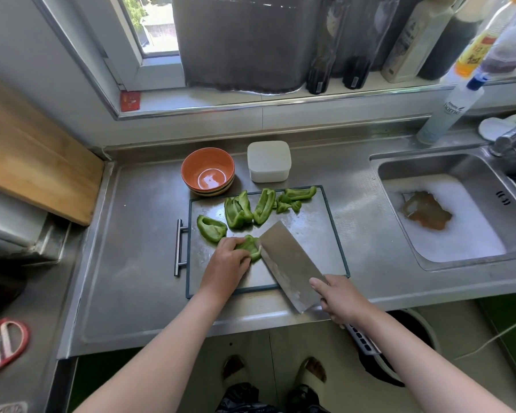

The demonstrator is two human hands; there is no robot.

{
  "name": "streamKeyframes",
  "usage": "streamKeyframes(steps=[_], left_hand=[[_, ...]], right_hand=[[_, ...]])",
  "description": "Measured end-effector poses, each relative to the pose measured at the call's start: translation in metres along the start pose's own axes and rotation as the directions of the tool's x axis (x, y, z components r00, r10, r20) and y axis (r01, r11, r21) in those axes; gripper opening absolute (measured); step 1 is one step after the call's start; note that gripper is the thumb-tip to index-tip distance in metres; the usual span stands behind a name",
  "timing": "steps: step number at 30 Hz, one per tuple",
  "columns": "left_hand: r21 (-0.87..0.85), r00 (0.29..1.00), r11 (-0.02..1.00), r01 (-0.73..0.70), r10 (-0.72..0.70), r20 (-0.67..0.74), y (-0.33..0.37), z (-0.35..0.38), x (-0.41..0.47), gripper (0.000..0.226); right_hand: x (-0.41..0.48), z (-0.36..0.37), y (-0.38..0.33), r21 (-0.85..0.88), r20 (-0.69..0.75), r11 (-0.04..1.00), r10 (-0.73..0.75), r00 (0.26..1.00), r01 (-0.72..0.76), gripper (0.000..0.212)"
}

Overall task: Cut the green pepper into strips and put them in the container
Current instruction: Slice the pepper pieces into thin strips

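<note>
A steel cutting board (316,234) with a dark rim lies on the metal counter. Several large green pepper pieces (239,211) rest along its far side. My left hand (225,263) presses down on one pepper piece (251,247) near the board's middle. My right hand (341,299) grips the handle of a broad cleaver (289,263), whose blade stands tilted right against that held piece. Behind the board stands a white lidded container (268,160), and beside it an orange bowl (207,171), empty.
A sink (447,210) with foamy water and a brownish patch lies to the right, with a tap (513,138) and a spray bottle (450,111) behind it. Bottles line the window sill. A wooden board (33,162) sits at the left.
</note>
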State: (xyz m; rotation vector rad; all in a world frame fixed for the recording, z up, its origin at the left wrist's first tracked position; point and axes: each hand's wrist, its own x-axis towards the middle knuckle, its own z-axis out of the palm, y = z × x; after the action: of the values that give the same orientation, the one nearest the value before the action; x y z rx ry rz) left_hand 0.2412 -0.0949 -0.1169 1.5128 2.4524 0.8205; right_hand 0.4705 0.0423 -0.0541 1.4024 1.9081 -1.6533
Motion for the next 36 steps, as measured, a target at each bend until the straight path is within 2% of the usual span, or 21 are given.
streamKeyframes(steps=[6, 12, 17, 21, 26, 32, 36], left_hand=[[-0.020, 0.999, 0.999, 0.046, -0.046, -0.005, 0.001, -0.004, -0.002, 0.009], [-0.046, 0.989, 0.988, 0.145, -0.145, 0.001, 0.004, -0.003, -0.004, 0.009], [-0.060, 0.987, 0.985, 0.160, -0.160, 0.017, 0.004, -0.004, -0.005, 0.011], [-0.076, 0.986, 0.983, 0.168, -0.167, 0.029, 0.003, -0.005, -0.005, 0.014], [-0.116, 0.991, 0.987, 0.112, -0.103, 0.082, -0.006, -0.010, -0.006, 0.015], [-0.117, 0.970, 0.964, 0.240, -0.233, 0.068, 0.002, -0.010, -0.001, 0.011], [-0.113, 0.969, 0.964, 0.240, -0.230, 0.090, -0.001, -0.011, -0.001, 0.011]], right_hand=[[-0.007, 0.003, 0.001, 0.112, 0.069, 0.991, 0.071, 0.995, -0.078, 0.024], [-0.002, 0.010, 0.006, 0.183, 0.084, 0.980, 0.064, 0.994, -0.079, 0.031], [-0.006, 0.013, 0.016, 0.204, 0.128, 0.975, 0.063, 0.990, -0.088, 0.027], [-0.004, 0.019, 0.008, 0.222, 0.125, 0.970, 0.069, 0.990, -0.095, 0.025], [-0.011, 0.024, 0.007, 0.237, 0.135, 0.965, 0.080, 0.988, -0.110, 0.025], [-0.017, 0.041, 0.006, 0.299, 0.106, 0.944, 0.112, 0.988, -0.139, 0.025], [-0.018, 0.047, 0.005, 0.320, 0.106, 0.936, 0.119, 0.987, -0.147, 0.031]])
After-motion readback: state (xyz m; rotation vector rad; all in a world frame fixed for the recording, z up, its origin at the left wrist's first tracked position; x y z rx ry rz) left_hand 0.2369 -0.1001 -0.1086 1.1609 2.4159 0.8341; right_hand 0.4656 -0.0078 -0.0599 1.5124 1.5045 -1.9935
